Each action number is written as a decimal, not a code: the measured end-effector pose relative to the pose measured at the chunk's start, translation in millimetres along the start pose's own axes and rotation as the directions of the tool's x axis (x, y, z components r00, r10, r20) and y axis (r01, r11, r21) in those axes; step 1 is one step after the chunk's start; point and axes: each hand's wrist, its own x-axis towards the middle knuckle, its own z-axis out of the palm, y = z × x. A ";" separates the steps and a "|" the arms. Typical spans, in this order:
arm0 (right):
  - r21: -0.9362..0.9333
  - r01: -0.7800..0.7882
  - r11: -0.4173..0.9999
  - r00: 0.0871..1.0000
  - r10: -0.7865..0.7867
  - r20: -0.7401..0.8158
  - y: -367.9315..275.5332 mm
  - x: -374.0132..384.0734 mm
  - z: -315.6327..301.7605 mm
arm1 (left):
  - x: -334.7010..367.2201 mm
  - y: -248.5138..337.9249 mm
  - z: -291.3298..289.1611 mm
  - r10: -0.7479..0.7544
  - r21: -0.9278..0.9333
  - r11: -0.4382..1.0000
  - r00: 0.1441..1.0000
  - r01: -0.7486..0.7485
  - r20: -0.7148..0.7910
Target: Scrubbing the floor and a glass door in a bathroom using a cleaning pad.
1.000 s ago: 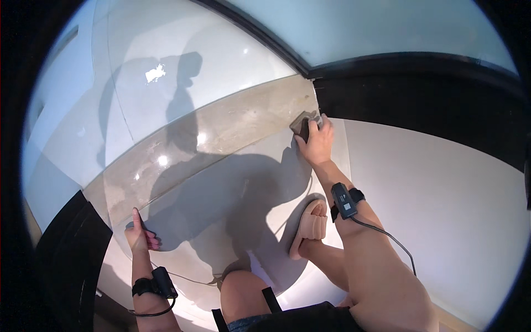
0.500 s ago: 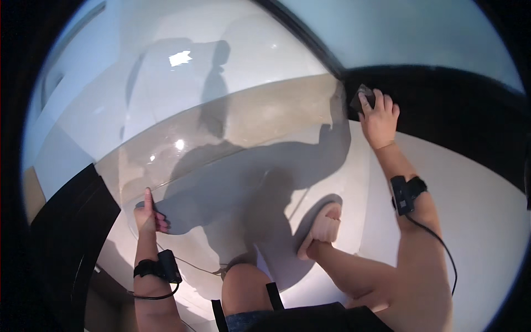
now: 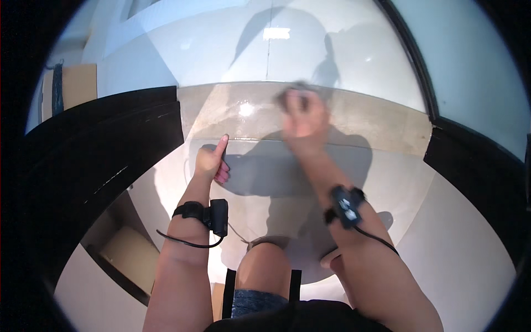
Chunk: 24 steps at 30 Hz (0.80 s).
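Observation:
My right hand (image 3: 307,119), blurred by motion, has its fingers closed around a small dark pad (image 3: 289,99) that looks like a sponge. It is over the beige stone strip (image 3: 381,116), near that strip's far edge. My left hand (image 3: 212,160) hovers near the strip's closer edge with its thumb stretched out and its other fingers loosely bent. Nothing shows in the left hand. Wet-looking glare lies on the stone between the two hands.
Black frame pieces flank the strip, one at the left (image 3: 110,124) and one at the right (image 3: 470,157). White tiles (image 3: 210,50) lie beyond it. A frosted pane (image 3: 470,61) fills the upper right. Brown cardboard (image 3: 130,257) shows at lower left.
My right hand has moved left with the dark pad, from the right black frame piece to the stone strip. My view has turned left. The left hand keeps its thumb-out pose.

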 end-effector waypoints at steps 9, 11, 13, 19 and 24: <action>-0.013 0.068 0.998 0.912 -0.057 0.407 52.2 -42.9 -63.9 | 2.6 -80.5 -14.1 0.097 0.025 0.995 0.988 -0.101 0.120; -0.074 0.059 0.996 0.901 -0.021 0.433 48.0 -50.8 -70.3 | -0.3 -82.4 -21.7 -0.054 0.030 0.998 0.991 0.051 0.123; -0.097 0.084 0.992 0.915 -0.039 0.402 34.4 -42.9 -60.8 | 4.0 -73.9 -25.4 -0.059 0.054 0.997 0.991 0.053 0.119; 0.086 0.201 0.976 0.885 -0.219 0.412 -56.6 14.3 47.7 | 2.2 -74.1 -17.4 -0.102 0.097 0.991 0.984 0.089 0.145; 0.039 0.219 0.975 0.861 -0.212 0.462 1.6 -27.5 -19.0 | 0.4 -83.0 -23.9 -0.151 0.125 0.984 0.974 0.131 0.171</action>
